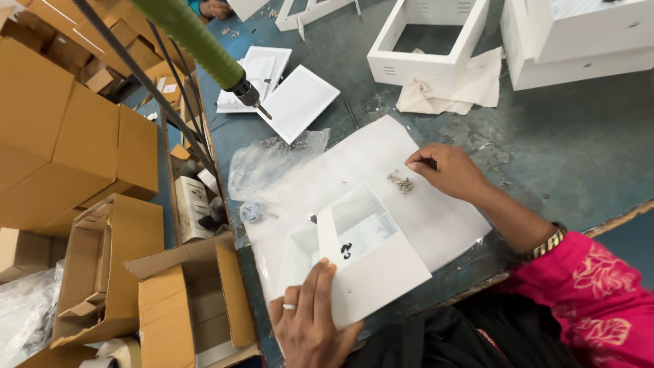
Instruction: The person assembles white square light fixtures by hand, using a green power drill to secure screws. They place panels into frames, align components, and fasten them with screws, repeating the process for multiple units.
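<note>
Two hands [381, 245], three open white metal boxes [428, 41], one hanging screwdriver [204, 48].

Bright, even light; soft shadows; edges warp.

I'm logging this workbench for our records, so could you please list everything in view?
White panel: one, bench front, under the left hand.
White sheet: one, beneath the panel.
Small screws: a little pile, silvery, on the sheet by the right hand.
Clear plastic bag: one, holding more screws, left of the sheet.
White box frames: several, far side of the bench.
White cloth: one, beside a frame.
Flat white covers: a few, upper middle.
Hanging screwdriver: one, green grip.
Cardboard boxes: many, brown, left.
Left hand: ringed, pressing the panel.
Right hand: fingertips on the sheet, near the screws.
</note>
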